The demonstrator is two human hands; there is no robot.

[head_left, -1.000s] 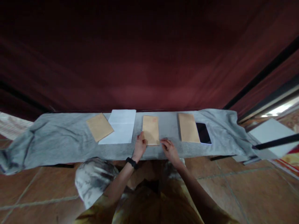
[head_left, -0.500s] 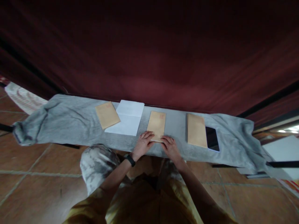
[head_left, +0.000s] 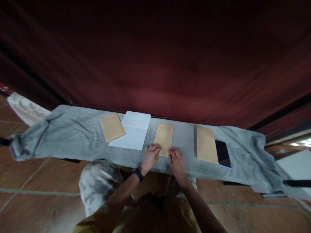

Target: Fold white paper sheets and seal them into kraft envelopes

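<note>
A brown paper envelope (head_left: 164,134) lies flat in front of me, its long side pointing away, with a faint reddish mark at its far right corner. My left hand (head_left: 149,158) is at its near left edge, fingers curled in and the tips on the paper. Opposite, my right hand (head_left: 177,162) has its fingers bent and pressed together at the near right edge. Both hands pinch the envelope's near end by its sides. Whether a sheet is inside it cannot be seen.
Left of the envelope lies a creased white sheet (head_left: 136,131), partly under another brown envelope (head_left: 112,127). To the right sits a stack of brown envelopes (head_left: 206,144) beside a dark phone (head_left: 223,153). A grey cloth (head_left: 75,136) covers the narrow bench; a dark red curtain (head_left: 155,81) hangs behind.
My fingers have drawn in from the envelope's near edge to its sides and are more curled. The whole scene sits slightly lower in view; the other papers and phone stay in place.
</note>
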